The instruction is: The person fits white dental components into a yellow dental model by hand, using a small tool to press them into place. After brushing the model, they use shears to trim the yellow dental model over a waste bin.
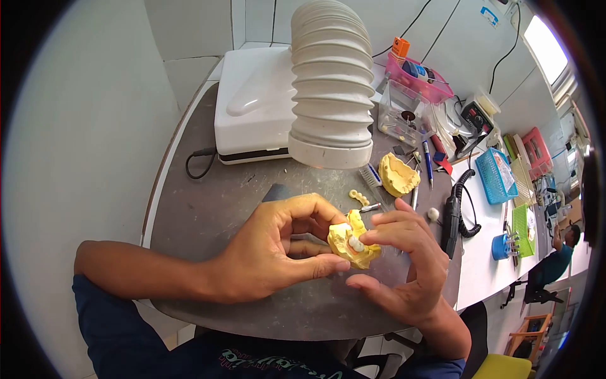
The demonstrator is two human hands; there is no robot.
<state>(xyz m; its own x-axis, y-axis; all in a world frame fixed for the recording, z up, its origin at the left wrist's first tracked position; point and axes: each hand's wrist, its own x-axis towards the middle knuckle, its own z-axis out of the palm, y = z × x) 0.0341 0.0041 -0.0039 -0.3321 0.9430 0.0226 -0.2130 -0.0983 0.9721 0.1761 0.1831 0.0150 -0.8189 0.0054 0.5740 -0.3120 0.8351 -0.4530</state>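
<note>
Between the thumb and fingers of my left hand (278, 243) is a yellow dental model (341, 236), held above the grey table. On its near side sits a whitish tooth piece (356, 244). My right hand (407, 256) is at the model's right side; a fingertip touches or nearly touches the tooth piece, while the thumb is apart below. Just beyond the model lie a small yellowish row of teeth (359, 197) and a metal-tipped tool (370, 207). A second yellow model (399, 175) rests farther back, beside a brush (370, 175).
A ribbed white hose (331, 82) hangs over the table's back, beside a white machine (252, 101). Clear boxes (401, 110), a pink basket (420, 79), a black handpiece (451, 221) and blue basket (497, 175) stand right. Another person (555, 259) sits far right.
</note>
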